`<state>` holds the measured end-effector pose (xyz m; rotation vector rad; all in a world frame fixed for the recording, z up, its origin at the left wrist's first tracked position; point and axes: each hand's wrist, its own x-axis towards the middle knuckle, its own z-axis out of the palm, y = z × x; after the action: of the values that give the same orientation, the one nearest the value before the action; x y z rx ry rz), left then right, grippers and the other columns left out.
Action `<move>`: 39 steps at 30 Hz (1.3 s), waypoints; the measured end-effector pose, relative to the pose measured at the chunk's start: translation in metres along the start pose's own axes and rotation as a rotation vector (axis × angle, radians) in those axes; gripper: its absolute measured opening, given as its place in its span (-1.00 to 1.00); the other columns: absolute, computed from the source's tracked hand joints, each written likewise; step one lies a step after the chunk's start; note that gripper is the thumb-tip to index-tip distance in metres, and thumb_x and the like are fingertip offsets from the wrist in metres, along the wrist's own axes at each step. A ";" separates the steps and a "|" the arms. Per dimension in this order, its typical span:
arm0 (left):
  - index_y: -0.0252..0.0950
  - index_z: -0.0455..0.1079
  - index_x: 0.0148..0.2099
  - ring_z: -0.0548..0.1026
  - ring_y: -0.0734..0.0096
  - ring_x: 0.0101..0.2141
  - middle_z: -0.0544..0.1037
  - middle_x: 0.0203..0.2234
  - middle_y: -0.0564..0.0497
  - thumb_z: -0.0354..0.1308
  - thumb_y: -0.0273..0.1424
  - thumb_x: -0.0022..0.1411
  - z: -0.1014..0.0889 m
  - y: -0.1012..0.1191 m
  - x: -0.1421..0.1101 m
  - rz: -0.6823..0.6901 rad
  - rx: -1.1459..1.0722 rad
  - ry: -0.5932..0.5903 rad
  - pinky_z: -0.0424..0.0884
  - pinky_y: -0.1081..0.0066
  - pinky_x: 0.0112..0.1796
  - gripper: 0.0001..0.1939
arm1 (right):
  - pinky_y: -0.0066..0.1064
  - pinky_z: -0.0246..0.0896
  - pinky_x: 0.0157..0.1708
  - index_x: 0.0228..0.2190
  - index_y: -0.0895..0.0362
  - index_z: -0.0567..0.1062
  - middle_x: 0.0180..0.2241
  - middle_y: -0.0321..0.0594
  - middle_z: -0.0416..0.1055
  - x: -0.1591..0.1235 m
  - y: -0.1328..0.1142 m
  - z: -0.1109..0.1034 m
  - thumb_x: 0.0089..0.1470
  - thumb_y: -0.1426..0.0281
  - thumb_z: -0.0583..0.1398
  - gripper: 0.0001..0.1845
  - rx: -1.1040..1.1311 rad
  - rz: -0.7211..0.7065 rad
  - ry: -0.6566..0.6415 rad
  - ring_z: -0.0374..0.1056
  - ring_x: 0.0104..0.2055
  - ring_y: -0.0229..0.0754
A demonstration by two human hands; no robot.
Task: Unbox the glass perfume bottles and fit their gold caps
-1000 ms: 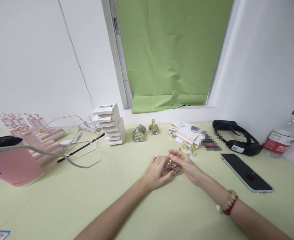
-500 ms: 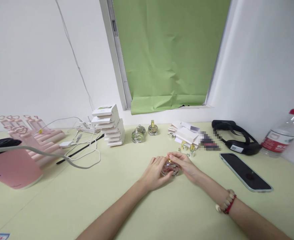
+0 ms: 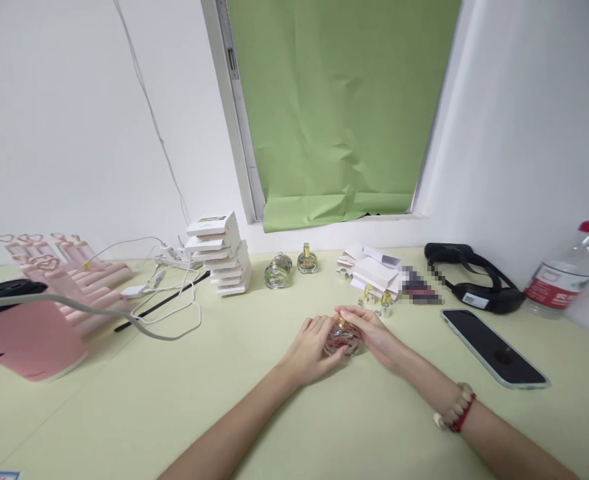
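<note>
A small clear glass perfume bottle with a gold neck stands on the table between my hands. My left hand is closed around its left side, the thumb along its front. At the gold neck, the fingers of my right hand are pinched from the right; they partly hide the top. Small gold and silver perfume caps and sprayer parts lie just beyond my right hand. Farther back are another gold-necked perfume bottle and some clear capped bottles.
White boxes are stacked at back left, near cables and pink tubes. A pink container stands at far left. Flattened white cartons, a phone, a black headset and a water bottle are at right.
The view has shifted slightly, so the scene sits a little lower. Both hands keep the same hold on the perfume bottle, with hardly any visible movement.
</note>
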<state>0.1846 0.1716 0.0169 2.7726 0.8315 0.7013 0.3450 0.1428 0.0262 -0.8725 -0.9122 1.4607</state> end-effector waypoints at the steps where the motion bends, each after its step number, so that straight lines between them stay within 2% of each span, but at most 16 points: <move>1: -0.24 0.12 0.01 0.34 0.29 -0.22 0.40 -0.22 -0.05 -0.04 -0.21 0.19 0.000 0.000 0.000 0.000 0.000 0.002 0.23 0.27 -0.17 -0.63 | -0.50 0.22 -0.35 -0.37 0.09 0.55 -0.40 -0.31 0.50 0.000 0.000 0.000 -0.25 0.23 0.34 -0.68 -0.001 -0.004 0.001 0.36 -0.37 -0.31; 13: -0.24 0.10 0.04 0.33 0.27 -0.19 0.40 -0.21 -0.06 -0.04 -0.23 0.19 -0.001 0.001 0.000 0.006 -0.013 0.006 0.23 0.26 -0.17 -0.61 | -0.45 0.21 -0.29 -0.32 0.08 0.53 -0.38 -0.30 0.48 0.003 0.005 -0.002 -0.15 0.23 0.29 -0.70 -0.031 -0.041 -0.027 0.35 -0.34 -0.29; 17: -0.23 0.12 0.02 0.34 0.28 -0.18 0.40 -0.19 -0.06 -0.03 -0.24 0.19 -0.002 0.001 0.000 0.009 -0.012 0.012 0.23 0.27 -0.16 -0.63 | -0.40 0.19 -0.23 -0.29 0.07 0.52 -0.26 -0.24 0.46 0.004 0.006 -0.003 -0.09 0.18 0.22 -0.69 -0.089 -0.104 0.015 0.32 -0.24 -0.23; 20: -0.22 0.16 -0.04 0.35 0.30 -0.19 0.40 -0.21 -0.03 -0.02 -0.26 0.18 -0.003 0.003 0.000 0.002 -0.016 0.013 0.23 0.29 -0.16 -0.70 | -0.36 0.17 -0.25 -0.30 0.08 0.51 -0.21 -0.21 0.44 0.008 0.001 -0.010 0.02 0.17 0.09 -0.69 -0.344 -0.243 0.142 0.30 -0.27 -0.20; 24: -0.23 0.15 -0.05 0.36 0.32 -0.17 0.41 -0.21 -0.02 -0.01 -0.28 0.18 -0.004 0.004 0.000 0.004 -0.021 0.008 0.22 0.31 -0.15 -0.71 | -0.29 0.09 -0.17 -0.37 0.10 0.49 -0.26 -0.18 0.44 0.013 -0.008 -0.028 -0.01 0.33 0.08 -0.79 -0.991 -0.567 0.363 0.28 -0.23 -0.13; 26: -0.24 0.14 -0.04 0.35 0.31 -0.16 0.40 -0.19 -0.03 -0.02 -0.27 0.19 -0.004 0.004 0.000 0.008 -0.008 0.013 0.21 0.30 -0.15 -0.69 | -0.25 0.01 -0.11 -0.32 0.10 0.48 -0.22 -0.18 0.42 0.015 -0.010 -0.037 -0.04 0.41 0.08 -0.78 -1.274 -0.657 0.453 0.26 -0.14 -0.09; 30: -0.26 0.12 -0.02 0.35 0.27 -0.16 0.40 -0.18 -0.06 -0.03 -0.26 0.20 -0.001 0.003 0.000 0.015 0.023 0.036 0.20 0.26 -0.14 -0.68 | -0.25 -0.01 -0.15 -0.22 0.11 0.44 -0.13 -0.13 0.38 0.018 -0.013 -0.055 -0.07 0.41 0.11 -0.70 -1.542 -0.622 0.576 0.25 -0.10 -0.06; 33: -0.26 0.04 0.06 0.35 0.29 -0.15 0.40 -0.15 -0.08 -0.05 -0.28 0.21 0.000 0.002 -0.001 0.014 0.005 0.088 0.19 0.25 -0.12 -0.61 | -0.28 0.01 -0.22 -0.24 0.11 0.44 -0.19 -0.14 0.41 0.020 -0.016 -0.064 -0.10 0.31 0.15 -0.69 -1.616 -0.547 0.647 0.28 -0.16 -0.05; 36: -0.25 -0.15 0.19 0.34 0.30 -0.12 0.37 -0.08 -0.11 -0.07 -0.30 0.23 0.000 0.000 -0.001 0.022 -0.002 0.171 0.18 0.24 -0.09 -0.47 | -0.29 0.02 -0.26 -0.27 0.12 0.45 -0.23 -0.13 0.42 0.021 -0.018 -0.069 -0.12 0.26 0.16 -0.67 -1.662 -0.479 0.702 0.27 -0.18 -0.03; 39: -0.21 -0.20 0.24 0.27 0.27 -0.02 0.29 0.02 -0.15 -0.10 -0.34 0.25 -0.002 0.000 -0.001 0.053 0.024 0.204 0.16 0.24 -0.06 -0.44 | -0.28 0.02 -0.24 -0.24 0.13 0.44 -0.24 -0.11 0.42 0.021 -0.015 -0.069 -0.15 0.27 0.17 -0.63 -1.701 -0.454 0.697 0.26 -0.17 -0.02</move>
<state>0.1829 0.1709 0.0180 2.7870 0.8083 1.0033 0.4125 0.1682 0.0101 -1.9719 -1.5475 -0.3760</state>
